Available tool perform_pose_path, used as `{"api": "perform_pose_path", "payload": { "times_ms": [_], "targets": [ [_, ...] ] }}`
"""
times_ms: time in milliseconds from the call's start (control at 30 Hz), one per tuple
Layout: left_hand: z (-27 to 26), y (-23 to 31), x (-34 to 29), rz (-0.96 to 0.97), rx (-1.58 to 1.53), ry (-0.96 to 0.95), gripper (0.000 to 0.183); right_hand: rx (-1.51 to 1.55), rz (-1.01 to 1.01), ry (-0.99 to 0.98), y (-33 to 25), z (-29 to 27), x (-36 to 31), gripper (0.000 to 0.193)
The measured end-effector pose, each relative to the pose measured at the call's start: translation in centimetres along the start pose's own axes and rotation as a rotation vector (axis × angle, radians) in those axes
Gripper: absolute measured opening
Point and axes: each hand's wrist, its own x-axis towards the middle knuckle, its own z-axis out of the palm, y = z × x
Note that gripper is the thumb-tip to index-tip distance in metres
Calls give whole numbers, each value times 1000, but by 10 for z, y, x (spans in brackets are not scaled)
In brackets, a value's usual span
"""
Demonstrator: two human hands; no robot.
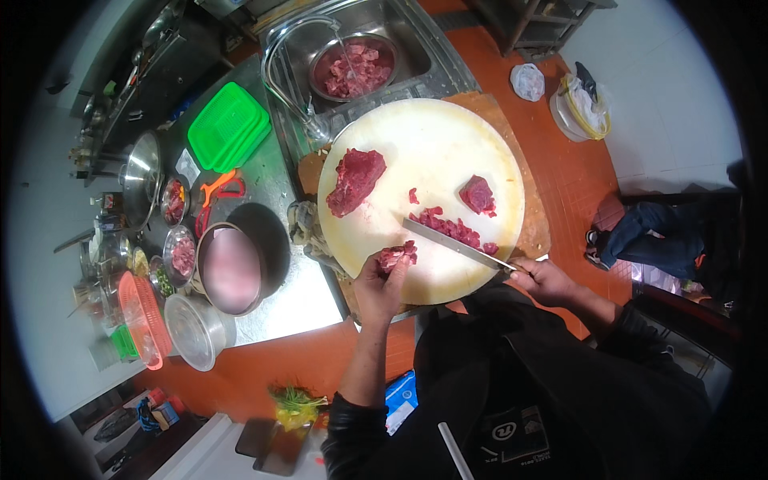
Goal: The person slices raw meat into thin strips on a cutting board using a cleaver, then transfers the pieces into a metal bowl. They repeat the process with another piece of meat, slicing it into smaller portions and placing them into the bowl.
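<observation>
On a round white cutting board [432, 144] lies a row of cut raw meat pieces [448, 227]. My right hand [544, 282] is closed round the handle of a knife [456, 244], whose long blade lies along the near side of that row. Left of the blade, my left hand [380, 286] holds a small clump of raw meat [394, 256] between thumb and fingers. A large chunk of meat [356, 182] rests at the board's left, and a smaller chunk [478, 195] sits at its right. One scrap [413, 195] lies between them.
Beyond the board, a metal bowl of meat pieces [352, 68] stands in the sink under a curved faucet [276, 52]. Leftward on the steel counter are green baskets [228, 128], a large pot [210, 284] and several bowls. A lined bucket [570, 120] stands on the floor. Another person's legs [660, 236] show at right.
</observation>
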Motion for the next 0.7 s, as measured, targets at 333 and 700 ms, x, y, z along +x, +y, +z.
{"api": "perform_pose_path", "payload": {
  "times_ms": [333,700],
  "targets": [
    [-15,-9,3,507,568,101,35,-67,93,-59,-8,2,-1,43],
    [-12,-46,-22,688,825,-153,52,37,50,-75,-25,-3,-6,46]
  ]
}}
